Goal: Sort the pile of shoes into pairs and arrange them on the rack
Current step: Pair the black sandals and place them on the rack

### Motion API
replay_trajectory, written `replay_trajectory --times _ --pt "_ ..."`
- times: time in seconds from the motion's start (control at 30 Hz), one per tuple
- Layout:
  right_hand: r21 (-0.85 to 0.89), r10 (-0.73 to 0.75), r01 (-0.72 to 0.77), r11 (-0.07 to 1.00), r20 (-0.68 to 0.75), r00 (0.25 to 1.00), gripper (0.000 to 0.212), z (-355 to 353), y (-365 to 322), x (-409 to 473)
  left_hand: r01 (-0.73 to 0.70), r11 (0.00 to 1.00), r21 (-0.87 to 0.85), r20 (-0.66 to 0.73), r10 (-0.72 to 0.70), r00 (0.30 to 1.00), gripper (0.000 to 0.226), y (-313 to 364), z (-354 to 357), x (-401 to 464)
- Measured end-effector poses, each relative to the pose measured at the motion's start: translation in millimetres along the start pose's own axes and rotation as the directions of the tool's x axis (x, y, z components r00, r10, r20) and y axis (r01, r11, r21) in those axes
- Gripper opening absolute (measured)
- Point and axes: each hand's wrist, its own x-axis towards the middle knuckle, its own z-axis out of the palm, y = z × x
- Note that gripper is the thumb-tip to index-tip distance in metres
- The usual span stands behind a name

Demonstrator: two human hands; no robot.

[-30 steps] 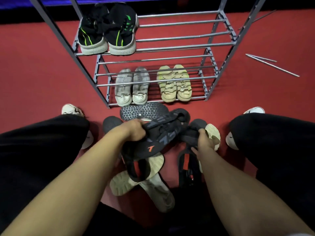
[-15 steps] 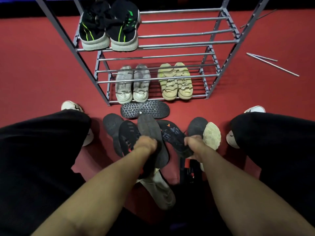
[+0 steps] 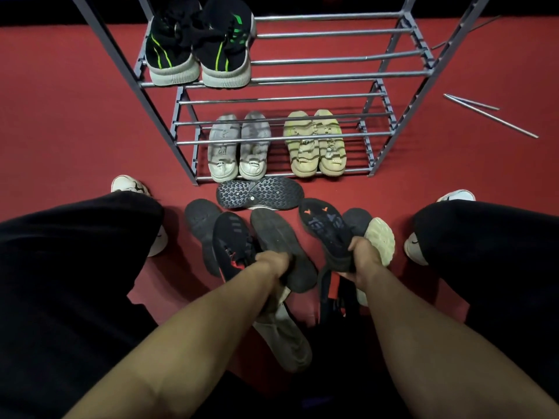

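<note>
The left hand (image 3: 273, 261) gripped two black mesh trainers (image 3: 233, 243) at their heels; the right hand (image 3: 364, 257) clutched a dark sole-up shoe (image 3: 325, 231), all just near of the grey metal rack (image 3: 302, 78). They looked light and floppy, so heel holds seemed best.

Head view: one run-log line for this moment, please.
left hand: black sandals | right hand: black sandal | rack: three pairs | floor pile: unsorted
</note>
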Motion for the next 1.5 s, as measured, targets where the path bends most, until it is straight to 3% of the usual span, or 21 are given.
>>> replay_trajectory --times 0.07,0.17,0.27,0.43,0.53,0.7,0.87,1.03,1.1,1.23,1.33,1.43,1.5 --pt "-0.063 -0.006 0.006 0.998 0.001 1.000 0.056 -1.2 1.7 3.8 0.004 0.999 -0.043 0.086 -0.001 0.996 0.049 -1.7 16.2 -8.2" --pt "-0.266 -0.065 0.068 0.962 0.020 0.998 0.048 1.0 5.0 7.7 -0.012 0.995 -0.102 0.070 0.019 0.997 0.064 -6.3 35.8 -21.9" --pt "-0.432 -0.094 0.114 0.895 0.068 0.993 0.050 2.1 10.7 2.0 0.027 0.979 -0.204 0.015 -0.025 1.000 0.062 -8.8 31.3 -8.6" --pt "-0.476 0.003 0.066 0.877 0.144 0.990 0.051 6.3 17.3 -13.8 0.066 0.972 -0.226 0.056 -0.055 0.997 0.044 -7.7 21.4 -2.5" --pt "-0.485 0.018 0.054 0.873 0.142 0.990 0.031 5.6 14.1 -13.0 0.050 0.938 -0.342 0.120 -0.009 0.993 0.037 -7.3 18.4 2.5" --pt "-0.268 0.076 -0.050 0.962 0.088 0.993 0.025 -4.1 7.8 -12.6 0.048 0.876 -0.479 0.054 -0.025 0.998 0.061 -29.8 35.8 74.3" --pt "0.038 0.177 -0.182 0.983 0.098 0.979 0.063 -19.0 5.4 -8.9 -0.034 0.784 -0.620 0.032 0.069 0.997 0.030 -6.5 34.1 21.8" --pt "0.113 0.173 -0.205 0.972 0.241 0.955 0.052 -8.7 -5.9 -22.3 0.010 0.674 -0.739 -0.042 -0.061 0.997 0.012 10.0 31.7 11.7" --pt "0.096 0.149 -0.183 0.978 0.282 0.948 0.036 -3.6 -12.9 -25.1 0.106 0.718 -0.688 0.061 -0.088 0.994 0.021 13.4 21.0 3.7" --pt "0.096 0.130 -0.168 0.981 0.316 0.940 0.031 -0.5 -15.7 -27.4 0.174 0.809 -0.561 0.206 -0.067 0.976 0.029 25.7 -15.1 3.4" --pt "0.136 0.118 -0.174 0.975 0.342 0.932 0.038 0.9 -17.7 -32.8 0.139 0.888 -0.438 0.230 -0.038 0.972 0.012 34.8 -41.3 -1.1" --pt "0.211 0.072 -0.164 0.964 0.385 0.920 0.051 5.7 -24.9 -38.0 0.078 0.909 -0.409 0.272 0.039 0.961 0.019 43.5 -72.1 -22.6" --pt "0.272 0.033 -0.165 0.948 0.429 0.902 0.054 17.0 -31.4 -44.2 0.023 0.900 -0.435 0.228 0.085 0.970 0.027 49.1 -96.1 -32.8"
